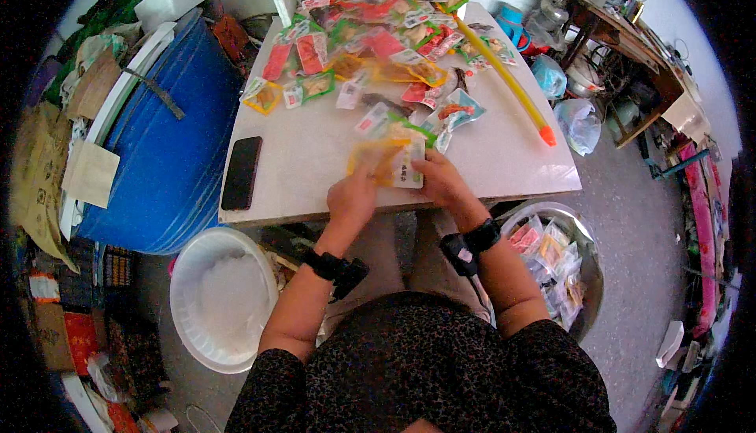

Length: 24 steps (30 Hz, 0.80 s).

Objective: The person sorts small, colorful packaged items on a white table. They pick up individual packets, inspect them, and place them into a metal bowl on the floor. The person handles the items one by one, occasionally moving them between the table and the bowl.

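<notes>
Both my hands hold one flat plastic food packet [390, 164], yellow-edged with a white printed strip, above the table's near edge. My left hand [352, 197] grips its left side, and my right hand [443, 178] has the right side. Motion blurs the packet and the left fingers. Just beyond it lie a green-edged packet [413, 129] and a light blue packet [458, 109]. A heap of small sealed food packets [366, 25] in red, green and yellow covers the far part of the white table [301, 155].
A black phone [241, 173] lies at the table's left. Along the right side rests a yellow tube with orange ends [508, 81]. Below stand a white plastic tub [224, 303] and a metal basin [593, 291] with packets inside. A blue barrel [171, 138] borders the left.
</notes>
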Motion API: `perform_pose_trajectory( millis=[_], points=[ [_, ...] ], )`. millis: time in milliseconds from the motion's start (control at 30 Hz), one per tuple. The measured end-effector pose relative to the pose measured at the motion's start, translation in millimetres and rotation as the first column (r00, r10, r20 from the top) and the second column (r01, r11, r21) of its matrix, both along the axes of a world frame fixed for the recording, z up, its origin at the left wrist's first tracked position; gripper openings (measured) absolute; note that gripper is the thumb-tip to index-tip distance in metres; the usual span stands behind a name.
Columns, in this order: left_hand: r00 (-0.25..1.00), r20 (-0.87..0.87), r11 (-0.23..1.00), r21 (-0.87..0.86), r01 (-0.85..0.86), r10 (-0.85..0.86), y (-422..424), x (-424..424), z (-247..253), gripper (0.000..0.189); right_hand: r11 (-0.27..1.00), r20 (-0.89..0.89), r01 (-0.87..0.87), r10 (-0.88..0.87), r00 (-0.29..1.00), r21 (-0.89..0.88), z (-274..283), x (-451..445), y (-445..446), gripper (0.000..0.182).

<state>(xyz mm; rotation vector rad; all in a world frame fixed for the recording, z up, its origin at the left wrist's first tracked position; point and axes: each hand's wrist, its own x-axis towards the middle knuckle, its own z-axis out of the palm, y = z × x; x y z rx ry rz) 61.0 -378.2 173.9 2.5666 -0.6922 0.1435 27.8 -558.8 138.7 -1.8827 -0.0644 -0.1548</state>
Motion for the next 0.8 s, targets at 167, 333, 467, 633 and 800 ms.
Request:
perform_pose_trajectory(
  millis=[167,333,467,633,800],
  points=[
    [1.0,-0.007,1.0,0.016,0.0,0.0,1.3,2.0,-4.5,0.034,0.948,-0.422,0.163,-0.034,0.906,0.275,44.5,-15.5,-8.5,0.008],
    [0.999,-0.027,0.998,0.053,0.019,-0.018,-3.9,0.9,1.2,0.033,0.941,-0.313,0.163,-0.065,0.947,0.296,16.0,-1.2,1.4,0.005],
    [0.995,-0.042,0.99,0.104,0.096,-0.092,-5.5,-4.1,20.3,0.031,0.979,-0.327,0.094,-0.031,0.945,0.179,-3.8,19.2,11.3,0.005],
    [0.993,0.053,0.993,0.061,0.106,-0.109,1.2,6.5,-2.3,0.028,0.971,-0.176,-0.032,0.075,0.981,0.237,9.7,26.8,26.2,0.007],
    [0.99,0.072,0.992,0.02,0.122,-0.123,0.4,8.8,-9.5,0.025,0.987,0.066,0.09,-0.082,0.994,-0.132,39.2,52.4,-14.2,0.016]
  ],
)
